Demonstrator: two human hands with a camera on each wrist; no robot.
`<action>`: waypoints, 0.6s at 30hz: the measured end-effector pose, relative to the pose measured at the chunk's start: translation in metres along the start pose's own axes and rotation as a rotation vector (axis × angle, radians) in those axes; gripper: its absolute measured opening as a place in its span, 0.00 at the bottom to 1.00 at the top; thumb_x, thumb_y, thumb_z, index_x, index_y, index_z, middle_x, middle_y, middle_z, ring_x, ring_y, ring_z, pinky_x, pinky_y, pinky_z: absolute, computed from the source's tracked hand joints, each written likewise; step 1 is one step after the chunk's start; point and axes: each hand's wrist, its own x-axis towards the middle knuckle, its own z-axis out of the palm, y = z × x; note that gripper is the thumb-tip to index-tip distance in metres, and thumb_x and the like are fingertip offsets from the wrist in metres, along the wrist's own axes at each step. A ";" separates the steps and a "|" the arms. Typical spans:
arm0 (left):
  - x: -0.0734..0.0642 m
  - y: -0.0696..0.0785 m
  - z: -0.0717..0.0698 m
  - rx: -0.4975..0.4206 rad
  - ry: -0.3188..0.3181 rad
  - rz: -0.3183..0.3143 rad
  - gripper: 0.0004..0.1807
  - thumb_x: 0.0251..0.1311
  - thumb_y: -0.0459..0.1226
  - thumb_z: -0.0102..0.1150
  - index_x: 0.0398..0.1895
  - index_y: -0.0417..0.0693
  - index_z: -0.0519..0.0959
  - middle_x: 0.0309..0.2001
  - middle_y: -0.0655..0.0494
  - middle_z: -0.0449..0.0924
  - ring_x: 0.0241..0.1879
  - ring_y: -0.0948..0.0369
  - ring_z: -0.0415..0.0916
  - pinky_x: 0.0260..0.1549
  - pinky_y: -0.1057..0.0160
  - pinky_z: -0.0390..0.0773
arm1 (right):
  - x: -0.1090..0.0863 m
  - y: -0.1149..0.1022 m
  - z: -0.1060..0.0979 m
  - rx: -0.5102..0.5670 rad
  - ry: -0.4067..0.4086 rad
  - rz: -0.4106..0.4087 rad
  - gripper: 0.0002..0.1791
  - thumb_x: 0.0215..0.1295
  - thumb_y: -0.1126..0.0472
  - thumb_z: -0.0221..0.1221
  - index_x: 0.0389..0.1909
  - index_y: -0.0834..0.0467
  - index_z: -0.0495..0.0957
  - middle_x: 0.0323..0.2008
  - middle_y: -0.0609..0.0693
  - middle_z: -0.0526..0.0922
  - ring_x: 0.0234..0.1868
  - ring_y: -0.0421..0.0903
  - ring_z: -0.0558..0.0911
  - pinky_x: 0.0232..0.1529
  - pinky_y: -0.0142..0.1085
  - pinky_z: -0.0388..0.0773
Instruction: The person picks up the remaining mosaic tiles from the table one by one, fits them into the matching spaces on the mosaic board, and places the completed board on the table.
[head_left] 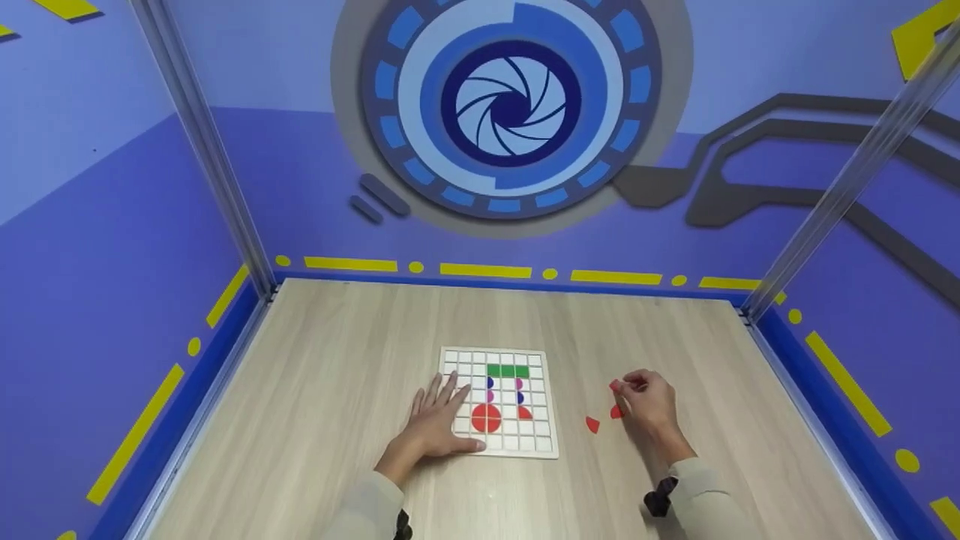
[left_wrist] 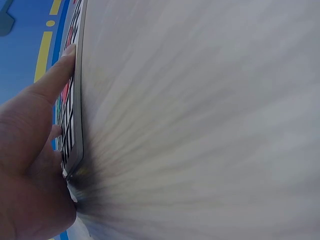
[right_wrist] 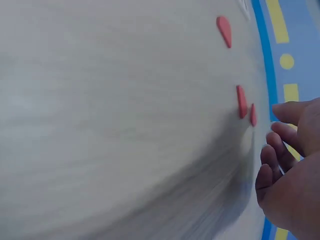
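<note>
A white grid board (head_left: 540,442) lies on the table, bearing a green bar (head_left: 508,370), small blue and magenta half-rounds, a red circle (head_left: 486,418) of quarter pieces and a single red quarter (head_left: 524,412). Across its left side rests my left hand (head_left: 435,424), fingers spread, thumb along the lower edge. To the right of the board, my right hand (head_left: 651,401) has its fingertips at a red quarter piece (head_left: 615,385). In the right wrist view, a gap shows between thumb and forefinger, and that piece (right_wrist: 253,115) appears apart from them. Two more red pieces (head_left: 592,424) lie nearby.
The wooden table (head_left: 337,337) is bordered by blue panels with yellow marks (head_left: 493,271). Metal posts (head_left: 217,165) stand at the two back corners. A dark wrist device (head_left: 660,497) sits by the right sleeve.
</note>
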 end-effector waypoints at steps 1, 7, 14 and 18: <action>0.000 0.000 0.000 0.002 -0.002 -0.001 0.62 0.55 0.65 0.74 0.85 0.46 0.57 0.86 0.41 0.39 0.84 0.38 0.32 0.78 0.31 0.35 | -0.001 0.003 0.000 -0.009 -0.004 0.000 0.13 0.73 0.62 0.67 0.51 0.66 0.83 0.43 0.57 0.84 0.45 0.52 0.81 0.41 0.34 0.78; 0.002 0.001 0.000 0.003 -0.010 -0.001 0.62 0.55 0.65 0.74 0.85 0.46 0.56 0.86 0.41 0.39 0.84 0.38 0.32 0.78 0.32 0.35 | -0.003 0.011 0.003 -0.033 -0.032 0.002 0.17 0.73 0.62 0.66 0.57 0.65 0.82 0.48 0.59 0.81 0.49 0.53 0.79 0.47 0.41 0.77; 0.003 -0.002 0.003 -0.030 0.001 0.016 0.62 0.54 0.63 0.75 0.85 0.44 0.57 0.86 0.39 0.38 0.84 0.36 0.30 0.77 0.31 0.31 | -0.002 0.013 0.008 -0.022 0.011 -0.030 0.12 0.72 0.65 0.67 0.52 0.64 0.86 0.44 0.57 0.82 0.44 0.51 0.80 0.40 0.34 0.77; 0.003 -0.004 0.003 -0.036 -0.001 0.016 0.63 0.54 0.64 0.75 0.85 0.44 0.56 0.86 0.39 0.37 0.84 0.36 0.28 0.77 0.31 0.30 | -0.002 0.010 0.008 0.007 -0.013 -0.007 0.11 0.73 0.66 0.65 0.53 0.63 0.86 0.44 0.56 0.81 0.44 0.50 0.79 0.40 0.32 0.76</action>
